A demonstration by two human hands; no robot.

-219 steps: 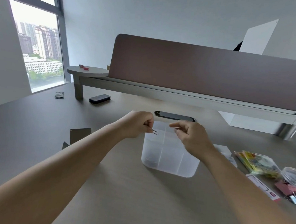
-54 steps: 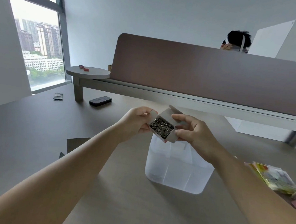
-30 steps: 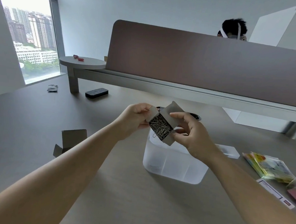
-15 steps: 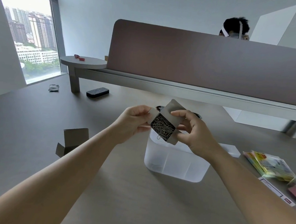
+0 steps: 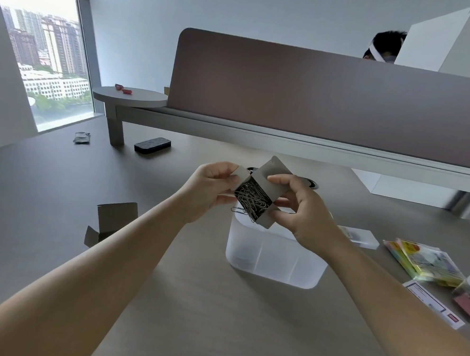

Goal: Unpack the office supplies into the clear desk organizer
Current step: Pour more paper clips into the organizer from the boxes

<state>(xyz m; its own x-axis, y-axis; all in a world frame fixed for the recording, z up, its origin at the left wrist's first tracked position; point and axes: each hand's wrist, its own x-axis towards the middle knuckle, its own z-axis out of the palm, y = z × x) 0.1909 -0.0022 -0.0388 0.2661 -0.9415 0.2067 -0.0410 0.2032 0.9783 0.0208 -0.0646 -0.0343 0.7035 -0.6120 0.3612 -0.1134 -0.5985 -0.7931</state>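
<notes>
Both hands are up at the centre of the frame, sharing one small cardboard box (image 5: pixel 254 198) of paper clips (image 5: pixel 250 202). Left hand (image 5: pixel 209 191) has its fingers curled, pinching the box's left flap, and the right hand (image 5: pixel 299 206) grips the right side, thumb on the lower flap and index finger across the top flap. Box is open and tipped toward the camera, so you can see the tangle of clips inside, with one clip hanging out over the lower left edge. Right below the hands, lower centre, sits the clear desk organizer (image 5: pixel 274 258) on the grey surface (image 5: pixel 179 312); the box is held above its back rim. Over at the right edge of the frame there's a packet of colourful sticky notes (image 5: pixel 424 262). Left of centre, an empty opened carton (image 5: pixel 112 222) lies well apart from everything.
</notes>
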